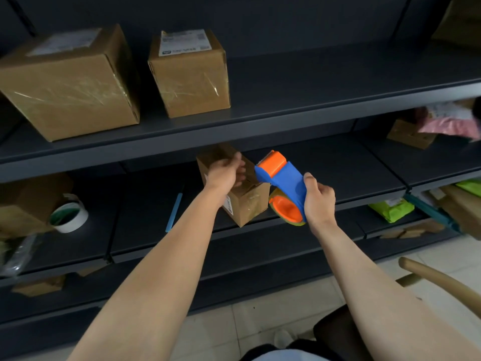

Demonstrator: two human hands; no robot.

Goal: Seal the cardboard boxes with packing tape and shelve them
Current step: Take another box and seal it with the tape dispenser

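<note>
- Your view is dim: the dark shelves (286, 110) swallow light, and the recess under each one lies in shadow.
- Soft light from above glints off the taped front of the large box (70, 92).
- Shelf lines bow towards the edges, and the pink parcel (453, 123) at right smears with blur.

Bare left hand (226, 173), right hand (318, 201) and forearms (161, 256); a pale blue top (276, 356), dark trousers (335, 332), a white shoe (283, 338).
</note>
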